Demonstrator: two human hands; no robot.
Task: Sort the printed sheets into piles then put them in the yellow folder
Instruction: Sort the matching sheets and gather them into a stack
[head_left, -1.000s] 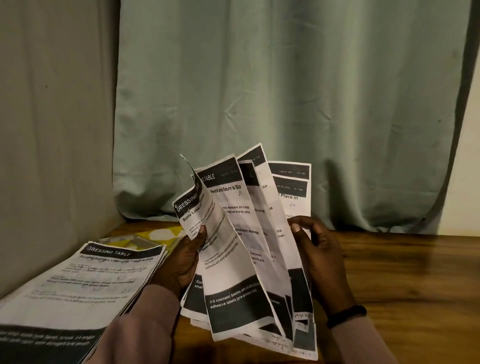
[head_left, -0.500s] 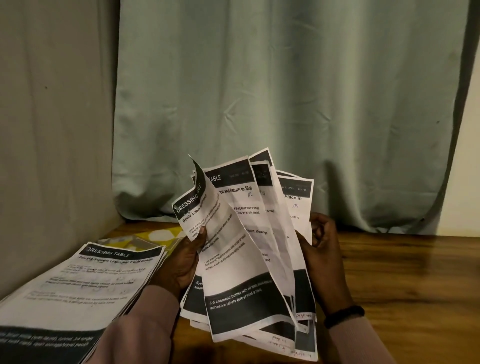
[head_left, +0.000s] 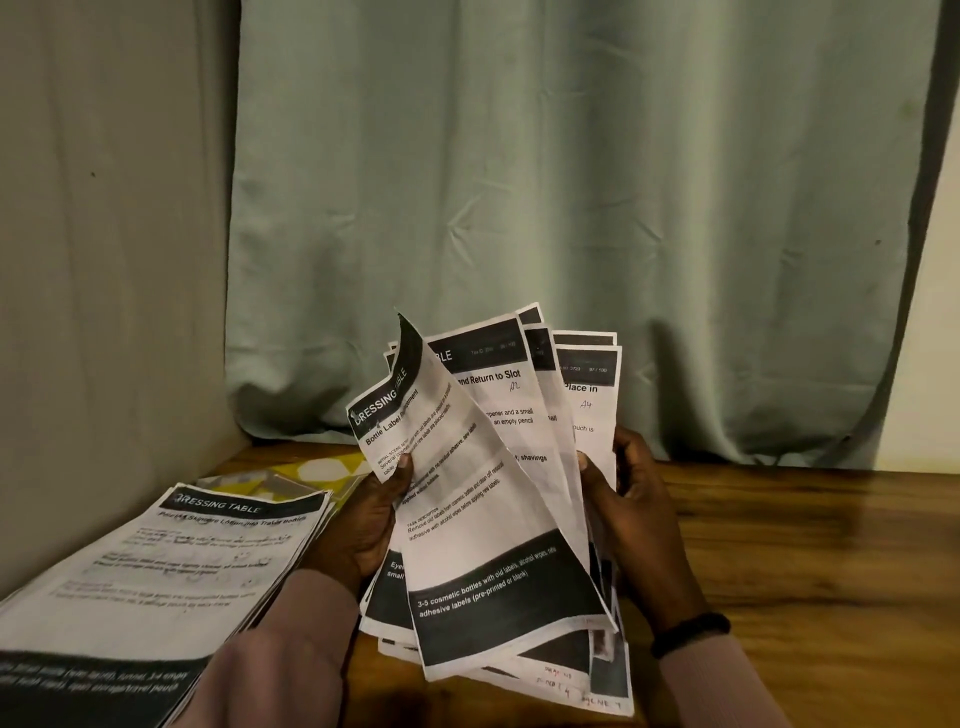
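Sheets (head_left: 498, 499) fan out upright between both hands above the wooden table (head_left: 810, 561), spread like a hand of cards. Left hand (head_left: 363, 525) grips the fan from its left side, thumb pressed on the front sheet, whose top corner curls forward and reads "DRESSING TABLE". Right hand (head_left: 631, 499) holds the right side of the fan, thumb in front and fingers curled round the rear sheets. A black band (head_left: 688, 631) circles the right wrist, and both arms wear pinkish sleeves.

To the near left a pile (head_left: 156, 571) of printed sheets lies flat on the table, its top page also headed "DRESSING TABLE". Just beyond the pile, partly under its far edge, the yellow folder (head_left: 322, 467) shows a white patterned cover. A pale green curtain (head_left: 571, 208) hangs behind the table at the far side, and a grey wall (head_left: 104, 260) stands on the left.
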